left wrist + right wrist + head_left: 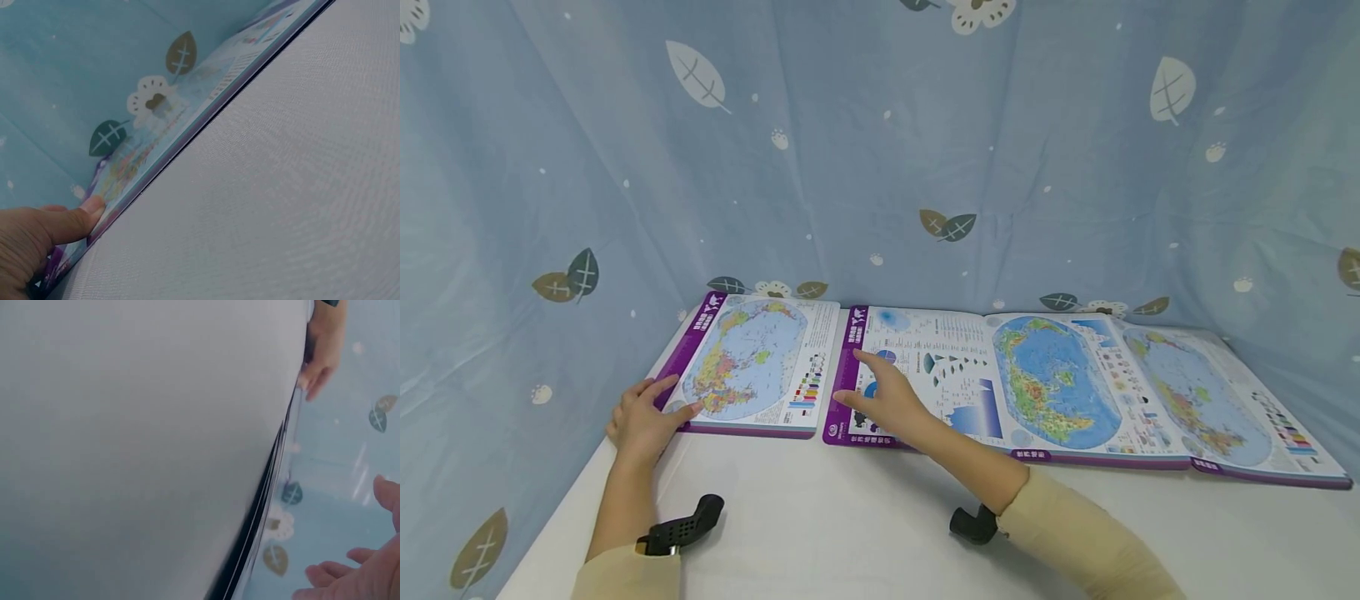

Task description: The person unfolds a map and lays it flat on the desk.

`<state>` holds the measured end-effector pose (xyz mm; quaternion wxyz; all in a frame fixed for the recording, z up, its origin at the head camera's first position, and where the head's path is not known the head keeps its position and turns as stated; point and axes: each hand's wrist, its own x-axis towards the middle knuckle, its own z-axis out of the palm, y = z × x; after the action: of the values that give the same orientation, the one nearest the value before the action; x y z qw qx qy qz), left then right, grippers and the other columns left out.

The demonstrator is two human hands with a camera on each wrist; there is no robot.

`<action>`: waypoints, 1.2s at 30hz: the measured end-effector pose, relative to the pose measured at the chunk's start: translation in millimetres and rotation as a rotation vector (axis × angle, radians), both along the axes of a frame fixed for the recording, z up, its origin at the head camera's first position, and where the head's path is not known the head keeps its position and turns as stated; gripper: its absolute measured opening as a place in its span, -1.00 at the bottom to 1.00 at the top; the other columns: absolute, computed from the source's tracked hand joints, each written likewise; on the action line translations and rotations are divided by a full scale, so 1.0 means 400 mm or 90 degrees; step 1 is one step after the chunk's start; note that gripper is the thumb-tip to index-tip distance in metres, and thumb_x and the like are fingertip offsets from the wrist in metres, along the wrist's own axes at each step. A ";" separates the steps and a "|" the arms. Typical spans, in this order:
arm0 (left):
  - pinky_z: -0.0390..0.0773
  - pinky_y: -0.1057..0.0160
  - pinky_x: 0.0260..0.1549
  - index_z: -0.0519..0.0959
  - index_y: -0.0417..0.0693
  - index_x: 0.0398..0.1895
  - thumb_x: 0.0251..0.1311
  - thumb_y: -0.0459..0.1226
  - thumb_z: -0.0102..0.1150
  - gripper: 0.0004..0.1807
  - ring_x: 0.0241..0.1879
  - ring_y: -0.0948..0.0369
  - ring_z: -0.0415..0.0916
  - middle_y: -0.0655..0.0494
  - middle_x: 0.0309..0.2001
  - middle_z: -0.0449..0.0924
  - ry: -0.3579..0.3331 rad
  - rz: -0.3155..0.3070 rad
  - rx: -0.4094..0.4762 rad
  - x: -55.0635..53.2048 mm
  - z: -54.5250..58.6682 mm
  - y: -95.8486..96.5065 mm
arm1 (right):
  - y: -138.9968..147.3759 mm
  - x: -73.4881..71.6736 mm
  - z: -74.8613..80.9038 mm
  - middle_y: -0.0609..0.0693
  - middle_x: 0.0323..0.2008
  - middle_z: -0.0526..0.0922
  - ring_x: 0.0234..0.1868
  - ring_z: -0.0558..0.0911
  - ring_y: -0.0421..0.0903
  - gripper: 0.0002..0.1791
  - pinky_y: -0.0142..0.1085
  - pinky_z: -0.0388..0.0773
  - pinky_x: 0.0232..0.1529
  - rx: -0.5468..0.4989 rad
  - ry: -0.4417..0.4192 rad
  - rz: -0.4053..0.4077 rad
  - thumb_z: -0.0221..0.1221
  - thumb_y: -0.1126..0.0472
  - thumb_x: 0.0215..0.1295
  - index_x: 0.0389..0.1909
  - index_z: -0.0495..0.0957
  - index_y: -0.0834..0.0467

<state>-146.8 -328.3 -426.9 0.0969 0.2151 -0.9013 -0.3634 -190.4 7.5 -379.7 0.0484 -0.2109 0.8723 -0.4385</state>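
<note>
At the left end of the row lies a flat world map [752,358] with a purple left strip. My left hand [643,417] grips its near left corner, the thumb [84,222] on the near edge and the other fingers along the purple side. Beside it, separated by a narrow gap, lies an unfolded set of joined map panels [1056,383], with charts on the left panel and world maps on the other two. Above the purple left border of that set my right hand [891,400] is held with thumb and fingers spread, holding nothing.
A blue curtain [880,150] with leaf prints hangs right behind the maps and along the left side. The maps lie on a white table [820,525]. A black wrist device [688,525] is on the left wrist, another [973,525] on the right.
</note>
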 end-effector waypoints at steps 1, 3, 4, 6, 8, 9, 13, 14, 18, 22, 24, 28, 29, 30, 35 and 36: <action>-0.19 -0.39 0.15 0.19 -0.19 0.38 0.14 -0.16 0.25 -0.23 0.30 -0.39 -0.19 -0.44 0.38 -0.14 -0.001 0.000 0.000 -0.001 0.000 -0.001 | -0.009 0.001 -0.003 0.05 0.38 0.26 0.42 0.19 0.07 -0.19 0.04 0.28 0.31 0.001 -0.010 0.002 0.25 -0.07 0.20 0.41 0.17 0.06; -0.19 -0.39 0.15 0.19 -0.19 0.39 0.14 -0.16 0.25 -0.23 0.31 -0.40 -0.20 -0.44 0.38 -0.14 -0.003 0.000 0.000 -0.001 0.000 -0.001 | -0.029 0.000 -0.010 0.06 0.38 0.27 0.41 0.21 0.07 -0.19 0.03 0.30 0.30 0.006 -0.026 0.004 0.25 -0.05 0.20 0.41 0.17 0.08; -0.19 -0.39 0.15 0.19 -0.19 0.39 0.14 -0.16 0.25 -0.23 0.31 -0.40 -0.20 -0.44 0.38 -0.14 -0.004 -0.001 -0.001 -0.001 0.000 0.000 | -0.038 -0.001 -0.015 0.06 0.37 0.27 0.40 0.23 0.07 -0.19 0.01 0.32 0.29 0.010 -0.031 0.006 0.26 -0.04 0.20 0.41 0.17 0.09; -0.19 -0.39 0.15 0.18 -0.19 0.39 0.15 -0.17 0.25 -0.23 0.30 -0.40 -0.20 -0.44 0.38 -0.14 -0.007 -0.002 0.000 -0.002 0.000 0.000 | -0.057 -0.002 -0.024 0.08 0.36 0.30 0.37 0.28 0.08 -0.18 -0.01 0.38 0.25 0.021 -0.038 0.009 0.26 -0.05 0.19 0.41 0.17 0.10; -0.19 -0.38 0.16 0.17 -0.19 0.40 0.15 -0.17 0.25 -0.22 0.31 -0.40 -0.20 -0.43 0.38 -0.14 -0.011 -0.002 -0.001 -0.003 0.001 -0.001 | -0.076 -0.003 -0.032 0.10 0.34 0.33 0.34 0.32 0.10 -0.17 -0.01 0.43 0.22 0.032 -0.046 0.016 0.26 -0.06 0.18 0.41 0.17 0.13; -0.19 -0.38 0.15 0.16 -0.19 0.40 0.15 -0.17 0.25 -0.22 0.31 -0.40 -0.20 -0.43 0.38 -0.14 -0.012 -0.003 -0.002 -0.003 0.001 -0.001 | -0.084 -0.003 -0.036 0.10 0.33 0.34 0.33 0.34 0.09 -0.16 -0.02 0.44 0.21 0.038 -0.050 0.019 0.26 -0.07 0.18 0.41 0.17 0.13; -0.20 -0.38 0.16 0.12 -0.21 0.41 0.15 -0.15 0.23 -0.19 0.30 -0.40 -0.20 -0.42 0.39 -0.16 -0.017 -0.012 -0.005 -0.005 0.003 -0.006 | -0.119 -0.003 -0.047 0.09 0.31 0.37 0.29 0.39 0.05 -0.14 -0.06 0.43 0.22 0.049 -0.074 0.028 0.26 -0.08 0.17 0.41 0.15 0.15; -0.21 -0.38 0.15 0.11 -0.23 0.41 0.16 -0.15 0.23 -0.19 0.30 -0.41 -0.21 -0.43 0.39 -0.17 -0.019 -0.017 -0.007 -0.005 0.004 -0.006 | -0.127 -0.003 -0.050 0.09 0.31 0.36 0.27 0.40 0.04 -0.13 -0.07 0.43 0.23 0.052 -0.080 0.027 0.27 -0.08 0.17 0.42 0.14 0.15; -0.22 -0.39 0.14 0.08 -0.30 0.40 0.17 -0.15 0.21 -0.18 0.28 -0.43 -0.24 -0.46 0.38 -0.22 -0.032 -0.041 -0.018 -0.005 0.006 -0.008 | -0.156 -0.004 -0.062 0.10 0.31 0.34 0.20 0.42 0.01 -0.12 -0.10 0.46 0.20 0.064 -0.109 0.009 0.27 -0.08 0.17 0.42 0.13 0.14; -0.21 -0.39 0.14 0.06 -0.34 0.39 0.19 -0.13 0.19 -0.17 0.27 -0.44 -0.26 -0.47 0.37 -0.25 -0.038 -0.059 -0.027 -0.007 0.003 -0.008 | -0.175 -0.005 -0.070 0.13 0.38 0.23 0.39 0.20 0.07 -0.13 -0.05 0.31 0.32 0.061 -0.116 0.010 0.27 -0.05 0.18 0.42 0.13 0.17; -0.20 -0.38 0.14 0.07 -0.34 0.39 0.18 -0.12 0.20 -0.17 0.27 -0.43 -0.25 -0.46 0.37 -0.24 -0.036 -0.054 -0.025 -0.009 0.001 -0.009 | -0.181 -0.003 -0.070 0.14 0.41 0.17 0.47 0.01 0.08 -0.14 -0.01 0.18 0.38 0.053 -0.117 0.015 0.26 -0.04 0.19 0.42 0.12 0.18; -0.18 -0.38 0.18 0.10 -0.31 0.39 0.15 -0.16 0.23 -0.18 0.30 -0.41 -0.24 -0.43 0.39 -0.20 -0.028 -0.025 -0.009 -0.010 0.001 -0.010 | -0.189 0.005 -0.067 0.15 0.41 0.18 0.48 0.00 0.09 -0.22 0.01 0.15 0.39 0.004 -0.112 0.006 0.25 0.02 0.21 0.39 0.18 0.18; -0.18 -0.38 0.19 0.12 -0.30 0.39 0.15 -0.18 0.23 -0.20 0.32 -0.40 -0.23 -0.42 0.39 -0.17 -0.022 -0.014 0.000 -0.010 0.001 -0.010 | -0.190 0.007 -0.066 0.14 0.39 0.21 0.45 0.08 0.09 -0.24 -0.01 0.21 0.37 -0.019 -0.108 -0.003 0.26 0.05 0.20 0.37 0.22 0.18; -0.19 -0.39 0.20 0.13 -0.29 0.39 0.14 -0.21 0.23 -0.21 0.33 -0.39 -0.23 -0.41 0.40 -0.15 -0.016 -0.003 0.011 -0.010 0.002 -0.011 | -0.192 0.009 -0.066 0.13 0.38 0.24 0.42 0.18 0.07 -0.27 -0.05 0.27 0.34 -0.044 -0.105 -0.012 0.27 0.09 0.20 0.36 0.25 0.17; -0.21 -0.40 0.24 0.16 -0.25 0.39 0.15 -0.32 0.20 -0.27 0.37 -0.34 -0.25 -0.35 0.42 -0.11 0.010 0.035 0.067 -0.009 0.005 -0.013 | -0.197 0.009 -0.070 0.12 0.25 0.34 -0.03 0.55 -0.06 -0.31 -0.34 0.60 -0.07 -0.157 -0.092 -0.050 0.34 0.32 0.08 0.27 0.35 0.22; -0.20 -0.40 0.24 0.16 -0.24 0.39 0.15 -0.32 0.20 -0.27 0.37 -0.34 -0.25 -0.35 0.42 -0.11 0.011 0.037 0.074 -0.009 0.005 -0.013 | -0.199 0.008 -0.071 0.13 0.23 0.34 -0.07 0.56 -0.07 -0.30 -0.36 0.61 -0.12 -0.171 -0.095 -0.055 0.35 0.35 0.05 0.26 0.36 0.24</action>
<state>-150.4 -333.3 -425.1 0.1028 0.2432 -0.8712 -0.4138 -187.2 -72.1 -408.1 0.0658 -0.1444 0.8081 -0.5672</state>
